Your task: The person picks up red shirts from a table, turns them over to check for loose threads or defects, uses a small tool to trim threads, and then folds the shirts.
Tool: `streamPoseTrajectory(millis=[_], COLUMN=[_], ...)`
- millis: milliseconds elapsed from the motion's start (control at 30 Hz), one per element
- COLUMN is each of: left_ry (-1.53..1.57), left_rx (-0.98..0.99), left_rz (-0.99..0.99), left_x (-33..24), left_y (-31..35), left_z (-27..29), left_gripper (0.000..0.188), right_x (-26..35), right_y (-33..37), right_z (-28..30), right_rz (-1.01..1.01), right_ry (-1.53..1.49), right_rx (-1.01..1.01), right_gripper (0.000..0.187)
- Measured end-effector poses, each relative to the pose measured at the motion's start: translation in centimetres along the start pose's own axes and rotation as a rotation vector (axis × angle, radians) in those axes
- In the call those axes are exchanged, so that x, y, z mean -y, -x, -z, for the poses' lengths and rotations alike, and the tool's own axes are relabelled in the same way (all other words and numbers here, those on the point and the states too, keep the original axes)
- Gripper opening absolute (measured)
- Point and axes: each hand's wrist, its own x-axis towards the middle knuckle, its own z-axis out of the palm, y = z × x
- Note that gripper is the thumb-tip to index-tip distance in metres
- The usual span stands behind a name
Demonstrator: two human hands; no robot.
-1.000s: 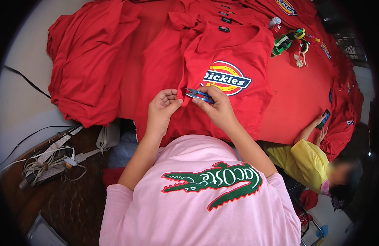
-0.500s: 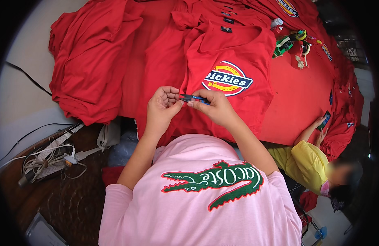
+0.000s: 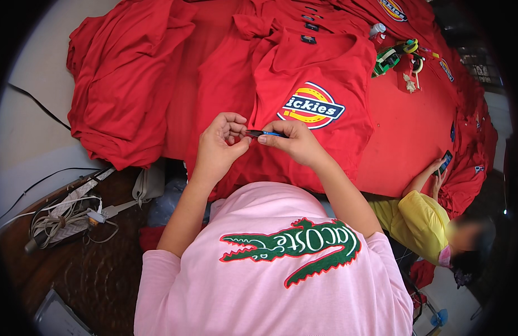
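Observation:
My right hand (image 3: 297, 144) is closed around a pair of thread snips (image 3: 273, 134) with blue handles and dark blades, which point left. The blades look closed together. Facing it, my left hand (image 3: 221, 143) has its fingers curled and its thumb toward the fingertips, right by the snips' tips; whatever it pinches is too small to make out. Both hands are above the lower left side of a red sleeveless shirt (image 3: 309, 64), spread flat with its neckline away from me. A round printed emblem (image 3: 312, 106) in yellow, white and dark blue is on its chest.
More red shirts (image 3: 124, 84) are heaped at the left of the red-covered table (image 3: 393, 145). A green tape dispenser (image 3: 386, 61) and a small bottle (image 3: 377, 31) stand at right. A person in yellow (image 3: 421, 221) holds a phone (image 3: 445, 162). Bundled cables (image 3: 60, 221) lie at lower left.
The snips' blades, spread apart before, have come together. My left hand has shifted slightly up and left; the right hand is nearly in place.

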Motion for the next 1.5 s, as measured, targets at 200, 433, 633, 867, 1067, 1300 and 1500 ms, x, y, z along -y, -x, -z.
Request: streamPoseTrajectory(millis=[200,433,633,867,1067,1300,1500], left_ry=[-0.001,0.427,0.639,0.679,0.653,0.645,0.613], left_rx=[0.033,0.041,0.041,0.048,0.058,0.069,0.063], left_rz=[0.044,0.167,0.255,0.260,0.247,0.247,0.254], left_x=[0.2,1.2,2.1,2.5,2.6,2.2,2.0], left_y=[-0.1,0.0,0.6,0.8,0.6,0.5,0.3], left_z=[0.0,0.2,0.2,0.1,0.2,0.1,0.0], left_gripper=[0.034,0.031,0.032,0.030,0.029,0.028,0.028], right_x=[-0.4,0.3,0.8,0.7,0.4,-0.7,-0.9], right_y=[0.3,1.2,1.4,1.3,1.1,1.0,0.8], right_z=[-0.1,-0.6,-1.5,-1.3,-1.0,-0.9,-0.6], right_rz=[0.061,0.116,0.022,0.017,0.024,0.063,-0.025], right_ry=[-0.008,0.008,-0.046,-0.066,-0.097,-0.165,-0.086], right_rx=[-0.122,-0.234,-0.089,-0.064,-0.043,-0.039,-0.019], right_gripper=[0.023,0.022,0.019,0.017,0.016,0.016,0.017])
